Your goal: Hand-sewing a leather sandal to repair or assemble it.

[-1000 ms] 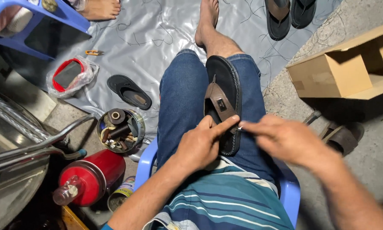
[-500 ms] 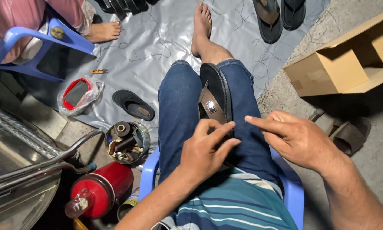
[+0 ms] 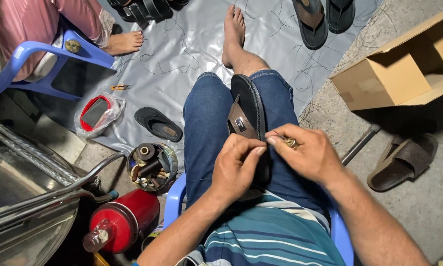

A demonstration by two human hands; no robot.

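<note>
Both hands, left hand [image 3: 237, 170] and right hand [image 3: 305, 153], pinch a sandal [image 3: 246, 106] on the lap, perhaps thread too; grey sheet [image 3: 192, 44] covers concrete floor [image 3: 428, 207].

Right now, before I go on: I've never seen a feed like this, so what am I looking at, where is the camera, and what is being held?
There is no machine here. One camera sits on a person's head and looks down at their own lap.

The person sits on a blue plastic chair, in jeans. A dark sandal lies along their thigh. The left hand presses on the sandal. The right hand pinches a small metal piece; I cannot tell what kind.

Around them: a grey sheet strewn with loose threads, a loose sole, a tin of thread spools, a red cylinder, a cardboard box and more sandals. Another person sits at the upper left.
</note>
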